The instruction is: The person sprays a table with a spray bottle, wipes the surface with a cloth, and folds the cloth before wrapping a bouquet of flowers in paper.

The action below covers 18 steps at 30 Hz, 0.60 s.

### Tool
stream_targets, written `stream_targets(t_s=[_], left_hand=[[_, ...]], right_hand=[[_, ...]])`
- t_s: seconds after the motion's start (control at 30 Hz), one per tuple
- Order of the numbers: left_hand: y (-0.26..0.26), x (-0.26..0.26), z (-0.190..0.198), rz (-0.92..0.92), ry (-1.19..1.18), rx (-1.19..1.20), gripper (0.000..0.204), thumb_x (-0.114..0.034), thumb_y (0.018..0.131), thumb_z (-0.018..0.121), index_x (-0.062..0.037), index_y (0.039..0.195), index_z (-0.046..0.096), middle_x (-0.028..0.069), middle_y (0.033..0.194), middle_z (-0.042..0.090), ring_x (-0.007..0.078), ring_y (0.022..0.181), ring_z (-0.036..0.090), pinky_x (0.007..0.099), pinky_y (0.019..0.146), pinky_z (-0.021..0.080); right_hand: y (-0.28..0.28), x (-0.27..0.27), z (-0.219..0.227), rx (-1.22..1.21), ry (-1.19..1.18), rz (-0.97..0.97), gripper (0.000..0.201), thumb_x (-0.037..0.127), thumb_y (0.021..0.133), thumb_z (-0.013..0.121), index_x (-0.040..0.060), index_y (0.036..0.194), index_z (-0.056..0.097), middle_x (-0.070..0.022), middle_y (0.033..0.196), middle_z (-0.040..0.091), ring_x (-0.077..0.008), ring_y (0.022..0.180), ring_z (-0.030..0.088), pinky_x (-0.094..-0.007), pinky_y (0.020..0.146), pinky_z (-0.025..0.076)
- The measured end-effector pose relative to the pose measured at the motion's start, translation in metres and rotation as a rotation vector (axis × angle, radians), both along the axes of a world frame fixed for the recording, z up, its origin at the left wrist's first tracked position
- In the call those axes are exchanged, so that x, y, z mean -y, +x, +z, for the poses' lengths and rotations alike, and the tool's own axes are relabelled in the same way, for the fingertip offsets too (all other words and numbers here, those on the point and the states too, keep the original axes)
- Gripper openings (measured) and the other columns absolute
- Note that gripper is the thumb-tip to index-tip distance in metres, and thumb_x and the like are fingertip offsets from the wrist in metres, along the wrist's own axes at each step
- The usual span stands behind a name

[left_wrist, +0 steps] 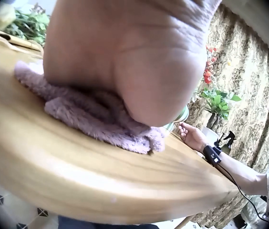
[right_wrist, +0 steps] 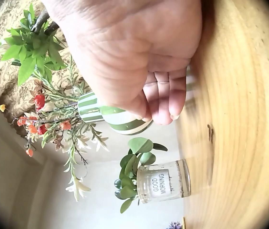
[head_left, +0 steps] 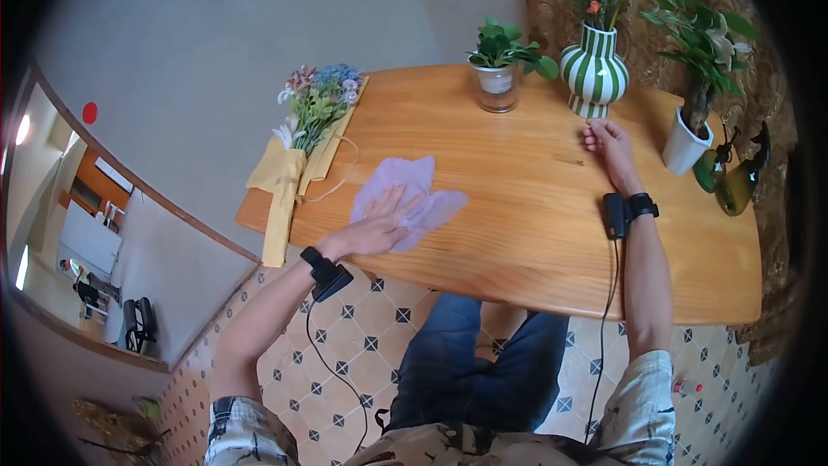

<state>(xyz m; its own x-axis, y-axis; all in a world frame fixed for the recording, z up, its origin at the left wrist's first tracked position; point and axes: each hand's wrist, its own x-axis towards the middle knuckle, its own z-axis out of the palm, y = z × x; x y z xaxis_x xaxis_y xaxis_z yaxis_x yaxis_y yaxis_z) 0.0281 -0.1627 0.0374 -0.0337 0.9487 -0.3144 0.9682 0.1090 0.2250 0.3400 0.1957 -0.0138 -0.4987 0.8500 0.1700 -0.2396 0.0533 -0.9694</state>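
Observation:
A lilac fluffy cloth (head_left: 412, 174) lies rumpled on the wooden table (head_left: 509, 233), left of its middle. My left hand (head_left: 373, 231) rests on the cloth with fingers stretched out and spread. In the left wrist view, the heel of that hand covers part of the folded cloth (left_wrist: 96, 125). My right hand (head_left: 611, 148) rests at the table's right side, its fingers loosely curled with nothing in them. Just beyond it stands a green-and-white striped vase (head_left: 595, 73) of flowers, partly hidden behind the fingers in the right wrist view.
A paper-wrapped bouquet (head_left: 297, 147) lies along the left edge. At the back stands a potted plant in a clear glass (head_left: 497, 91). On the right are a white pot (head_left: 686, 145) with a plant and a dark spray bottle (head_left: 737, 185). Cables hang from both wrists.

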Motion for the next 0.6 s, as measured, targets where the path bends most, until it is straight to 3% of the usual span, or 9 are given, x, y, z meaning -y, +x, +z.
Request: stream_targets(t_s=[0.2, 0.27, 0.43, 0.57, 0.6], left_hand=[[-0.019, -0.055, -0.013, 0.066, -0.048, -0.021, 0.062, -0.046, 0.098, 0.031, -0.0241, 0.151, 0.009, 0.0244, 0.154, -0.004, 0.0404, 0.143, -0.006, 0.0488, 0.115, 0.002], [-0.03, -0.088, -0.026, 0.224, 0.019, -0.039, 0.066, -0.054, 0.096, 0.03, -0.0231, 0.151, 0.012, 0.0223, 0.155, -0.004, 0.0397, 0.143, -0.006, 0.051, 0.114, 0.003], [-0.047, -0.163, -0.019, 0.333, -0.036, -0.086, 0.071, -0.059, 0.093, 0.029, -0.0259, 0.151, 0.007, 0.0164, 0.156, -0.006, 0.0381, 0.143, -0.007, 0.0582, 0.112, 0.003], [-0.092, -0.204, -0.056, 0.408, 0.205, -0.058, 0.075, -0.066, 0.09, 0.028, -0.0226, 0.15, 0.016, 0.0179, 0.156, -0.005, 0.0386, 0.143, -0.007, 0.0582, 0.113, 0.001], [-0.082, -0.203, -0.044, 0.374, 0.158, -0.085, 0.075, -0.066, 0.09, 0.028, -0.0222, 0.15, 0.017, 0.0177, 0.156, -0.004, 0.0386, 0.143, -0.006, 0.0565, 0.114, 0.002]], right_hand=[[0.0, 0.002, 0.004, 0.042, 0.004, -0.006, 0.021, 0.021, 0.094, 0.058, 0.0021, 0.102, 0.062, -0.0006, 0.085, 0.062, -0.0059, 0.071, 0.055, -0.0192, 0.067, 0.047], [0.001, 0.004, 0.006, 0.05, 0.005, -0.011, 0.021, 0.021, 0.094, 0.058, 0.002, 0.102, 0.062, -0.0006, 0.085, 0.062, -0.006, 0.071, 0.055, -0.0192, 0.067, 0.047], [-0.001, 0.003, 0.004, 0.063, 0.01, -0.032, 0.02, 0.021, 0.094, 0.057, 0.0016, 0.1, 0.062, -0.0008, 0.085, 0.062, -0.0061, 0.07, 0.055, -0.0195, 0.066, 0.046], [-0.003, 0.003, 0.006, 0.103, 0.043, -0.021, 0.02, 0.018, 0.095, 0.056, -0.0003, 0.096, 0.062, 0.0001, 0.082, 0.06, -0.006, 0.067, 0.053, -0.0189, 0.064, 0.044], [-0.002, 0.001, 0.004, 0.141, 0.071, -0.034, 0.021, 0.019, 0.095, 0.056, -0.0009, 0.098, 0.062, 0.0001, 0.083, 0.06, -0.0061, 0.068, 0.052, -0.0193, 0.064, 0.043]])
